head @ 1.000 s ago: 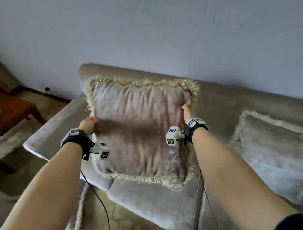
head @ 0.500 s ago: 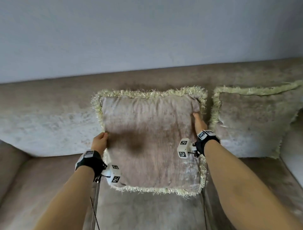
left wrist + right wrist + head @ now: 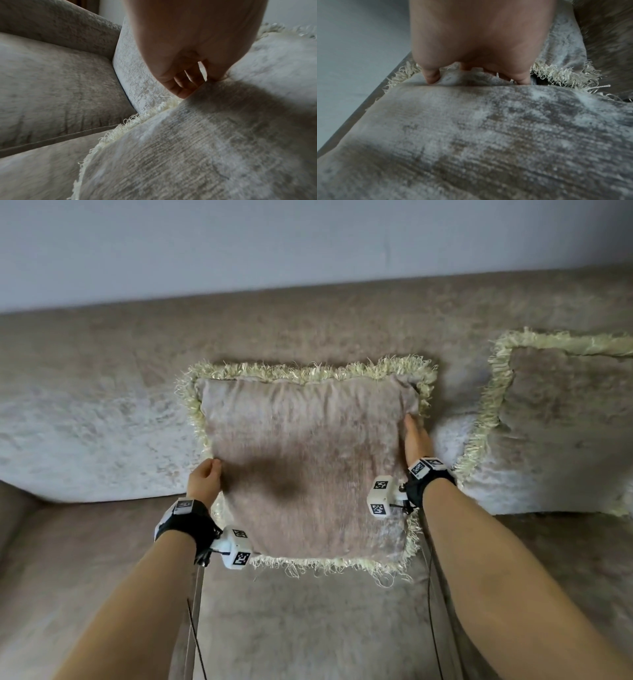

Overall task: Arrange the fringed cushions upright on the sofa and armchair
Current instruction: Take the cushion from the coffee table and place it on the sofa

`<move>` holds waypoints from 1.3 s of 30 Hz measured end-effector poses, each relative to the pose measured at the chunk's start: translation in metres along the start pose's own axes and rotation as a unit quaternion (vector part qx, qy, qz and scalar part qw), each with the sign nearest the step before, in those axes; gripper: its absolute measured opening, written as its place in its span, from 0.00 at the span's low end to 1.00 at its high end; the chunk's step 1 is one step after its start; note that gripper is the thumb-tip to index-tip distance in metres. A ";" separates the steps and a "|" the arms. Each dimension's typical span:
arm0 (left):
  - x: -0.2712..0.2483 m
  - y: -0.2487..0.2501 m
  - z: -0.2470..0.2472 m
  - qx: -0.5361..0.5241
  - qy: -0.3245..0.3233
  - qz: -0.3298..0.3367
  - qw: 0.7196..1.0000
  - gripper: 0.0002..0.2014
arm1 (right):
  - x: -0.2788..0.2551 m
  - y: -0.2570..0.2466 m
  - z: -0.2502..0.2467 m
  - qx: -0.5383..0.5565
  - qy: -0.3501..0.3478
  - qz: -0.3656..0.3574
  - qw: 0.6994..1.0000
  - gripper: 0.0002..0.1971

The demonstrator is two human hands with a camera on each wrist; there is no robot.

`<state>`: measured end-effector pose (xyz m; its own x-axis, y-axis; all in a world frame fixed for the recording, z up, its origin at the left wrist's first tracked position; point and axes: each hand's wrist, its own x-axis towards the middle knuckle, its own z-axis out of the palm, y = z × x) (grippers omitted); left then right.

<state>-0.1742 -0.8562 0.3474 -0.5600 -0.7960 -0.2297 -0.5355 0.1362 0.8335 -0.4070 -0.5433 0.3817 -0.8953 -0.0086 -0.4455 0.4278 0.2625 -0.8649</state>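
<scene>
holding cushion (image 3: 305, 460) upright against sofa (image 3: 102, 412) back: left hand (image 3: 204, 481) pinches its left edge, right hand (image 3: 415, 440) grips the right, so i can square it beside second cushion (image 3: 561, 419). bottom fringe touches the seat.

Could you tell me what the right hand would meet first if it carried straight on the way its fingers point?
Probably the sofa backrest: the right hand grips the held cushion by its right edge, fingers pointing toward the backrest behind it. The gap is unclear.
</scene>
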 end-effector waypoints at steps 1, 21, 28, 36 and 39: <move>0.004 -0.002 0.002 -0.007 -0.001 0.002 1.000 0.12 | 0.006 0.002 0.001 0.009 0.001 -0.008 1.000 0.38; 0.014 0.133 0.086 0.416 -0.004 0.302 0.858 0.25 | -0.026 -0.044 0.117 -0.436 -0.036 -0.524 0.731 0.28; 0.064 0.084 0.046 0.432 0.032 0.271 0.860 0.23 | 0.048 -0.019 0.055 -0.535 0.059 -0.475 0.696 0.25; -0.003 0.085 0.068 0.290 0.052 0.290 0.911 0.25 | 0.004 -0.012 0.042 -0.454 0.077 -0.414 0.786 0.30; -0.063 0.075 0.109 0.326 0.000 0.368 0.871 0.28 | -0.060 0.020 0.075 -0.438 0.007 -0.498 0.749 0.31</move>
<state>-0.2482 -0.7313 0.3696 -0.9034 -0.3508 0.2465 -0.2757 0.9156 0.2928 -0.3356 -0.6095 0.3736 -0.7199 -0.6126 0.3264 -0.6927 0.6645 -0.2804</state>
